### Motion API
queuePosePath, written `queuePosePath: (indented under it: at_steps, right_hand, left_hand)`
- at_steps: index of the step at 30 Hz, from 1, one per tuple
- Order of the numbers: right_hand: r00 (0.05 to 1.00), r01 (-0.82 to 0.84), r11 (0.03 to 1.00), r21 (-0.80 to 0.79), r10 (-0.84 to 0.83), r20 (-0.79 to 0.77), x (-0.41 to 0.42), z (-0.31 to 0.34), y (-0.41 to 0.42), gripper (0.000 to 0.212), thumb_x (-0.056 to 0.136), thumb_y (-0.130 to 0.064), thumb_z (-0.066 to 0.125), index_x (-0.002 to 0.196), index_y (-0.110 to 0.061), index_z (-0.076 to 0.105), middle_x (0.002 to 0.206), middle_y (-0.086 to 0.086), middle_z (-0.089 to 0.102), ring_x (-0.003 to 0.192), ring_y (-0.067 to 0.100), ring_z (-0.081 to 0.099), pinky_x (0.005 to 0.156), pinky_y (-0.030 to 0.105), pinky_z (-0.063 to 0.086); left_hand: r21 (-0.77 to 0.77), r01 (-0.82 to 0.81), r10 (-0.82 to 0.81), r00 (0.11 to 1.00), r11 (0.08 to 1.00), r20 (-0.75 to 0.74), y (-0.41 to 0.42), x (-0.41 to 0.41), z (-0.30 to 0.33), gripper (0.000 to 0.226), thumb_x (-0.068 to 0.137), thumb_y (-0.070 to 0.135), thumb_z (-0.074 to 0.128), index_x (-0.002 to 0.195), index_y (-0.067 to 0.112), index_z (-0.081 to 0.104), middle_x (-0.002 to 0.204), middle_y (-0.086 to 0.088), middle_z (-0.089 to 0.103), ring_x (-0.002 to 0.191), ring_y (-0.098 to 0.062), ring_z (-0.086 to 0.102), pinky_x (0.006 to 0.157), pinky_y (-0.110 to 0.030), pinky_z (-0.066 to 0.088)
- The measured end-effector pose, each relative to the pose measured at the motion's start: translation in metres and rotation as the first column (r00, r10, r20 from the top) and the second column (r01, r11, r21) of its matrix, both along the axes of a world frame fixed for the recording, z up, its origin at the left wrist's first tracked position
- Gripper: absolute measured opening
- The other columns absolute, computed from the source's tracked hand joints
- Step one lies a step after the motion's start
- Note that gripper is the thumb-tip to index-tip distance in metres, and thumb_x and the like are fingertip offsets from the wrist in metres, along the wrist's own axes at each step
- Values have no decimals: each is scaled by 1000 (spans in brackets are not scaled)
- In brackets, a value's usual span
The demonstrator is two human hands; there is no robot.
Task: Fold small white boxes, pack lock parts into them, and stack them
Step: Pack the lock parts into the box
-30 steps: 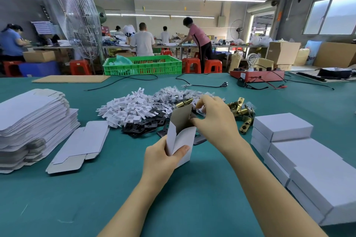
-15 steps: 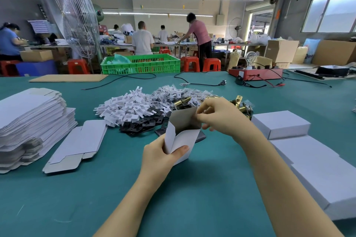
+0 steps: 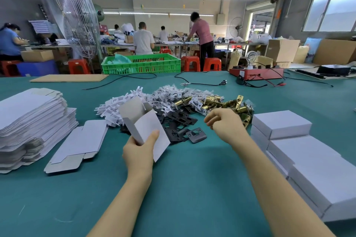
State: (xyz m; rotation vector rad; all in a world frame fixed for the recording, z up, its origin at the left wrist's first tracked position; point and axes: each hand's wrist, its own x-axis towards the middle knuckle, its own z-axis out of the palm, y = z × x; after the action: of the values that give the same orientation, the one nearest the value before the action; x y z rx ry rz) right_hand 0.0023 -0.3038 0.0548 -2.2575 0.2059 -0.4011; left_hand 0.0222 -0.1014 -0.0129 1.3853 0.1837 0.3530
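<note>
My left hand (image 3: 139, 149) grips a small white box (image 3: 145, 124) by its lower end, thumb on its front; the box is tilted left with its top flaps open. My right hand (image 3: 224, 123) hovers to the right of the box with fingers loosely curled, holding nothing. Behind both hands lies a pile of lock parts: white plastic pieces (image 3: 119, 106), black plates (image 3: 181, 121), bagged screws and brass latches (image 3: 221, 102). Closed white boxes (image 3: 281, 123) are stacked at the right.
A tall stack of flat box blanks (image 3: 28, 121) sits at the left, with loose blanks (image 3: 81, 142) beside it. A green crate (image 3: 141, 63), black cables, and a red tester box (image 3: 256, 73) stand at the far table edge. People work at benches behind.
My right hand has let go of the box flap and moved right, away from the box. My left hand has tilted the box to the left.
</note>
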Motion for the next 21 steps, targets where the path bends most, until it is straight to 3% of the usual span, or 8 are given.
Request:
queuePosePath:
  at_steps: [4,5,8,10,12,15,18,21]
  right_hand:
    - [997,62,996,-59,-59,54,11,-47,2,16,89,-9,52,100,-18,60,94,1,62,93,24,59,77,31,46]
    - [999,25,994,-106,-21,39,13,-56,2,21,90,-16,56,111,-17,58,106,3,60,103,23,57,84,32,45]
    - [991,-128,943,-306,110,-73,18,-71,3,61,87,-41,63,141,-24,40,143,0,41,135,21,36,105,34,32]
    - [983,-173,889,-424,131,-126,20,-76,6,62,89,-52,57,144,-32,36,150,-5,35,144,18,22,110,38,25]
    - [984,-171,873,-457,128,-123,22,-79,8,49,93,-49,51,139,-32,42,145,-6,42,140,18,30,107,38,27]
    - [995,-97,903,-419,96,-23,23,-78,6,33,97,-31,50,128,-24,52,123,-1,57,116,20,51,94,34,39]
    - [998,-65,912,-405,69,-4,23,-77,3,27,97,-24,50,123,-19,57,114,4,59,108,24,52,86,32,41]
    - [998,-60,901,-429,61,-11,23,-77,4,30,96,-29,54,124,-20,56,113,5,54,109,25,47,84,32,39]
  left_hand:
    - [49,32,-32,999,998,1,-2,-1,-1,17,79,25,80,81,28,64,83,12,69,79,-8,66,62,-27,48]
    - [74,41,-42,999,996,10,-2,-1,-1,17,79,26,81,80,28,63,81,12,69,79,-9,66,63,-28,49]
    - [163,88,-95,995,983,37,-5,-1,-2,18,78,26,81,79,29,64,79,11,70,81,-13,67,69,-32,53]
    - [171,180,-188,982,969,32,-7,-3,-2,15,79,23,81,83,28,67,78,10,73,79,-9,68,70,-30,52]
    - [148,279,-285,958,949,21,-9,-5,-1,15,79,20,80,87,26,70,81,12,75,77,-6,70,71,-28,52]
    - [195,328,-338,941,924,18,-10,-6,-2,16,79,19,80,90,26,71,86,12,76,83,-10,71,77,-31,55]
    - [222,346,-359,933,912,20,-10,-7,-2,18,78,19,81,90,28,71,87,14,75,86,-11,71,78,-31,56]
    - [264,363,-382,924,894,23,-11,-8,-2,20,78,20,81,92,29,71,88,15,75,88,-10,70,80,-31,55]
